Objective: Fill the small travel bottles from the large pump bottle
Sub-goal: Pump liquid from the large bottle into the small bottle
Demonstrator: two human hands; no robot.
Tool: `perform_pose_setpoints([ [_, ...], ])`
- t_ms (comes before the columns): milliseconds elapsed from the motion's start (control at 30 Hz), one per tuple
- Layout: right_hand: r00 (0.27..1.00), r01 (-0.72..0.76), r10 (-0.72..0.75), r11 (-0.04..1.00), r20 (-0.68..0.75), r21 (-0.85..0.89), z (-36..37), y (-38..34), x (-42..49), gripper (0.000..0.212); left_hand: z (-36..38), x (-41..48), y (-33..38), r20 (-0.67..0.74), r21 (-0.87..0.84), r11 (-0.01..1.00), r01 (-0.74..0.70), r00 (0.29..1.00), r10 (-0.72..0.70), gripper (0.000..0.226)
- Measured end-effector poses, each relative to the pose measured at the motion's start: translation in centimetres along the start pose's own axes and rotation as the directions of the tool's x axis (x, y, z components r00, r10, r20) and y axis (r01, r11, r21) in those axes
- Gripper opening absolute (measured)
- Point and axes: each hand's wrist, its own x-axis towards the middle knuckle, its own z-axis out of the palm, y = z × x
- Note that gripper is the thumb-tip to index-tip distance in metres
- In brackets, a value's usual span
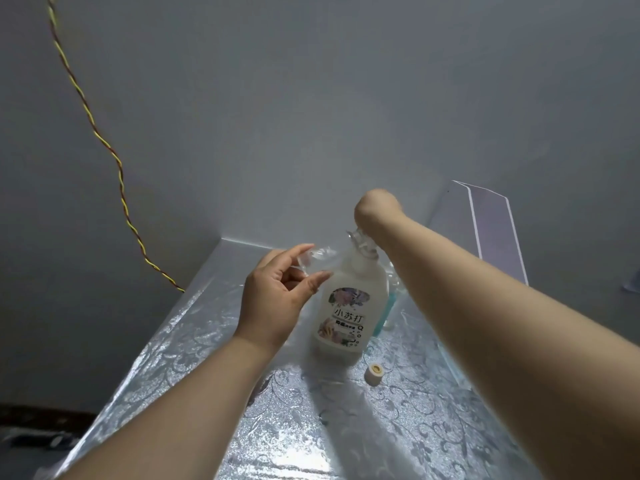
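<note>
A bare grey wall corner closes in behind a surface (194, 344) covered with shiny silver sheeting embossed with floral scrolls. A twisted yellow-and-red wire (104, 140) trails down the wall from the upper left and meets the surface's far left edge.

Near the middle of the surface stands the large pump bottle (349, 306), upright, milky white, with a flowered label and Chinese characters facing us. Its clear pump head (360, 240) is partly covered by the right hand (375, 209), which comes in from above with the wrist bent sharply down. Only the back of the wrist shows; its fingers are hidden on the far side, so I cannot tell how they lie or whether they press the pump.

The left hand (277, 296) is raised just left of the pump bottle's neck. Its thumb and fingers (304, 251) pinch a small clear travel bottle (313, 261), held close to the pump head. The plastic is so transparent that its outline, mouth and contents are hard to make out.

A small cream cap (374, 374) lies on the surface just in front of the pump bottle, to its right, apart from it. Behind the pump bottle a teal container (384, 313) peeks out, mostly hidden. A clear panel (491, 230) leans at the right wall, partly blocked by the right forearm.
</note>
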Motion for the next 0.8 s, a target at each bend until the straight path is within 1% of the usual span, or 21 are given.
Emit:
perform_pose_setpoints([
  [100, 1.0, -0.011, 0.009, 0.993, -0.016, -0.121, -0.2, 0.0, -0.3, 0.029, -0.1, 0.1, 0.2, -0.021, 0.035, 0.999, -0.019, 1.0, 0.02, 0.049],
  [200, 1.0, 0.008, -0.006, 0.995, 0.015, -0.101, -0.5, -0.3, -0.3, 0.029, -0.2, 0.0, 0.3, -0.025, 0.029, 1.0, -0.005, 1.0, 0.005, 0.049],
  [267, 0.999, 0.007, -0.002, 0.992, 0.037, -0.125, -1.1, -0.4, -0.2, 0.02, -0.3, 0.1, 0.3, -0.023, 0.014, 1.0, 0.012, 1.0, -0.011, 0.05],
  [300, 0.999, -0.002, 0.006, 0.994, 0.036, -0.113, -1.4, -0.3, 0.2, 0.026, -0.3, 0.1, 0.3, -0.021, 0.007, 1.0, 0.016, 1.0, -0.016, 0.05],
  [333, 0.998, -0.02, 0.024, 0.997, 0.055, -0.077, -1.8, -0.3, 0.6, 0.037, -0.3, 0.1, 0.3, -0.018, 0.003, 1.0, 0.017, 1.0, -0.017, 0.05],
  [367, 0.997, -0.012, 0.017, 0.998, 0.081, -0.058, -2.0, -0.4, 1.0, 0.042, -0.2, 0.2, 0.3, -0.016, -0.001, 1.0, 0.016, 1.0, -0.016, 0.049],
  [400, 0.993, -0.019, 0.023, 0.999, 0.117, -0.035, -2.1, -0.4, 0.8, 0.043, -0.1, 0.2, 0.4, -0.013, -0.005, 1.0, 0.018, 1.0, -0.018, 0.049],
  [433, 0.99, -0.025, 0.028, 0.999, 0.136, -0.025, -2.0, -0.4, 0.9, 0.038, 0.0, 0.2, 0.4, -0.012, -0.008, 1.0, 0.02, 1.0, -0.02, 0.048],
  [467, 0.993, -0.037, 0.035, 0.999, 0.116, 0.02, -1.7, -0.4, 1.0, 0.03, 0.0, 0.3, 0.4, -0.011, -0.011, 1.0, 0.021, 1.0, -0.021, 0.048],
  [500, 0.996, -0.018, 0.016, 1.0, 0.086, 0.02, -1.5, -0.4, 1.0, 0.028, 0.1, 0.3, 0.3, -0.012, -0.012, 1.0, 0.021, 1.0, -0.021, 0.049],
  [567, 0.998, 0.027, -0.029, 0.999, 0.048, 0.042, -0.7, -0.1, 1.2, 0.033, 0.1, 0.4, 0.2, -0.01, -0.018, 1.0, 0.023, 1.0, -0.023, 0.048],
  [633, 0.993, 0.11, -0.107, 0.993, 0.047, -0.054, 0.0, 0.3, 1.9, 0.034, 0.1, 0.4, 0.1, -0.002, -0.019, 1.0, 0.025, 1.0, -0.025, 0.048],
  [700, 0.989, 0.147, -0.143, 0.983, 0.044, -0.111, 0.5, 0.7, 2.2, 0.028, 0.1, 0.4, -0.2, 0.005, -0.008, 1.0, 0.026, 1.0, -0.026, 0.047],
  [800, 0.986, 0.167, -0.163, 0.974, 0.041, -0.153, 1.4, 1.2, 2.1, 0.018, 0.0, 0.3, -0.4, 0.011, -0.003, 0.999, 0.04, 0.999, -0.04, 0.048],
])
